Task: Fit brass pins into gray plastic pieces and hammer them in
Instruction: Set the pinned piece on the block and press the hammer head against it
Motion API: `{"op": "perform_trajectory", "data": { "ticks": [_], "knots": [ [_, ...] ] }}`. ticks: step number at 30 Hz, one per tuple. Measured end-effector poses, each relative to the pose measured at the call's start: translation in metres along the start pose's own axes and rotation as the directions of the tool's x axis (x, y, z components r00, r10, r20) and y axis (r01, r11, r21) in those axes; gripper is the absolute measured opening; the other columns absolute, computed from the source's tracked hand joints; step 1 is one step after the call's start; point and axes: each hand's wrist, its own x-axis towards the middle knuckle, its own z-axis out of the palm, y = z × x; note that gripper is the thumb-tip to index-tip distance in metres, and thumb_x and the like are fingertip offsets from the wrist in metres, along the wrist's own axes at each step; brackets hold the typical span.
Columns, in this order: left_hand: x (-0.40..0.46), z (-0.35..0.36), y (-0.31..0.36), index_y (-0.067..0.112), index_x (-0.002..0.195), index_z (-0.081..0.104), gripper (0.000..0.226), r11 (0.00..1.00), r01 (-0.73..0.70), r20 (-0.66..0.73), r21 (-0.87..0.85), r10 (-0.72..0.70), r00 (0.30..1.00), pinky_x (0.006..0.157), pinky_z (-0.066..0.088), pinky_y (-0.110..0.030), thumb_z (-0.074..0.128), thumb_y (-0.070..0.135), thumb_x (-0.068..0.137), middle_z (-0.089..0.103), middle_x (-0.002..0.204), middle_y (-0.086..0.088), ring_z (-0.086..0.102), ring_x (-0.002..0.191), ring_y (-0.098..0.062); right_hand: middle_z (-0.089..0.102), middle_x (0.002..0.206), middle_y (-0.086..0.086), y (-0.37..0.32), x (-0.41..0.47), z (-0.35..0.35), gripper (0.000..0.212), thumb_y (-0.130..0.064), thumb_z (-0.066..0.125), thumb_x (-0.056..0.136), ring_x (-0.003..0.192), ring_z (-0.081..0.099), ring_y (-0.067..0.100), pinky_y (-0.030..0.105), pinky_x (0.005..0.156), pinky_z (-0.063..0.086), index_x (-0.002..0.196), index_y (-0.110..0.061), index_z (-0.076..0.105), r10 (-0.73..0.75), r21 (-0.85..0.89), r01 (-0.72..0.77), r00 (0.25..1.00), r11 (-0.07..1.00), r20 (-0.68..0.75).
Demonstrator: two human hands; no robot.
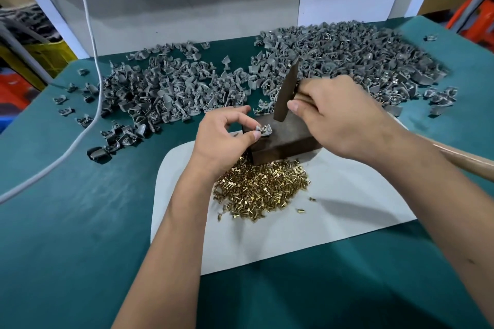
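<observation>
- The left hand (pixel 224 139) pinches a small gray plastic piece (pixel 263 129) between thumb and fingertips, holding it on the top of a dark metal block (pixel 283 139)
- The right hand (pixel 336 117) has its grip closed round a hammer (pixel 287 93), close up under the head; the wooden handle runs out to the right past the forearm
- The hammer head stands almost upright, its lower end just above the block and just beside the held piece, not touching it
- The block sits on a white sheet (pixel 334 208) spread on the green bench (pixel 80 222)
- A heap of brass pins (pixel 262 189) lies on the sheet, right against the near side of the block; a few pins lie loose to the right of the heap
- Whether a pin already sits in the held piece is too small to tell
- Two broad heaps of gray pieces (pixel 173 91) cover the far part of the bench, one left, one right
- A white cable (pixel 96 75) trails down across the left of the bench
</observation>
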Motion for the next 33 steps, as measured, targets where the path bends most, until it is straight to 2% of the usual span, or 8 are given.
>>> {"op": "perform_trajectory", "data": {
  "ticks": [4,8,13,16,19,22,29,33],
  "knots": [
    [0.002,0.002,-0.003,0.027,0.074,0.076,0.027,1.0,-0.01,-0.002,0.005,0.01,1.0,0.109,0.047,-0.034,0.082,0.001,0.079,0.07,0.127,-0.005,0.06,0.125,-0.007,0.065,0.081,0.004,0.0,0.001,0.0,0.023,-0.039,0.05,0.102,0.078,0.062,0.033,0.043,0.07,0.053,0.091,-0.021,0.058,-0.01,0.017,0.011,1.0,1.0,-0.013],
    [0.002,0.002,-0.003,0.021,0.078,0.078,0.023,0.999,0.023,0.017,-0.043,-0.023,1.0,0.095,0.048,-0.021,0.08,-0.002,0.08,0.071,0.12,-0.003,0.061,0.122,-0.003,0.068,0.082,0.002,-0.008,0.0,0.002,0.021,-0.037,0.048,0.104,0.071,0.063,0.028,0.04,0.065,0.052,0.101,-0.021,0.061,-0.073,0.088,0.095,0.971,0.992,-0.227],
    [0.0,0.002,0.0,0.011,0.083,0.079,0.016,0.996,0.052,0.021,-0.068,-0.051,0.998,0.101,0.048,-0.027,0.08,-0.005,0.08,0.07,0.119,-0.005,0.061,0.123,-0.007,0.068,0.09,0.008,-0.012,-0.001,0.018,0.02,-0.038,0.047,0.105,0.084,0.064,0.035,0.042,0.075,0.054,0.103,-0.023,0.059,-0.007,-0.069,0.009,0.999,0.998,0.037],
    [0.0,0.002,0.003,0.013,0.082,0.078,0.018,0.995,0.058,0.014,-0.077,-0.057,0.998,0.103,0.046,-0.024,0.079,-0.005,0.08,0.069,0.127,-0.009,0.062,0.123,-0.007,0.067,0.085,-0.001,0.001,0.002,0.003,0.023,-0.042,0.051,0.102,0.08,0.064,0.027,0.038,0.07,0.05,0.09,-0.024,0.061,0.052,-0.086,-0.046,0.996,0.995,0.072],
    [0.0,0.002,0.003,0.018,0.078,0.078,0.022,0.985,0.082,0.016,-0.153,-0.08,0.997,0.111,0.046,-0.037,0.078,-0.003,0.083,0.07,0.127,-0.01,0.063,0.122,-0.009,0.063,0.074,-0.009,0.023,0.002,-0.014,0.029,-0.039,0.061,0.099,0.069,0.059,0.013,0.033,0.062,0.042,0.073,-0.027,0.057,0.11,-0.012,-0.109,0.988,0.994,0.106],
    [0.001,0.003,0.003,0.021,0.075,0.079,0.025,0.966,0.113,0.022,-0.232,-0.111,0.994,0.113,0.044,-0.043,0.075,-0.003,0.084,0.07,0.127,-0.009,0.063,0.122,-0.01,0.068,0.074,-0.002,0.044,-0.004,-0.025,0.021,-0.036,0.072,0.091,0.072,0.063,0.022,0.037,0.068,0.053,0.075,-0.024,0.066,0.168,-0.014,-0.167,0.975,0.986,0.143],
    [0.001,0.006,0.005,0.015,0.078,0.078,0.021,0.935,0.159,0.072,-0.316,-0.144,0.987,0.102,0.045,-0.022,0.072,-0.004,0.086,0.069,0.131,-0.006,0.063,0.121,-0.006,0.068,0.065,-0.006,0.072,-0.025,-0.011,0.018,-0.03,0.083,0.072,0.068,0.064,0.021,0.033,0.063,0.054,0.064,-0.028,0.067,0.345,-0.192,-0.312,0.924,0.93,0.168],
    [-0.001,0.007,0.004,0.016,0.08,0.08,0.02,0.936,0.148,0.093,-0.319,-0.125,0.988,0.116,0.039,-0.036,0.073,-0.002,0.085,0.068,0.132,-0.002,0.061,0.125,-0.008,0.071,0.071,-0.001,0.069,-0.027,-0.002,0.014,-0.03,0.082,0.073,0.074,0.066,0.026,0.04,0.071,0.058,0.067,-0.024,0.069,0.353,-0.204,-0.316,0.918,0.927,0.183]
  ]
}}
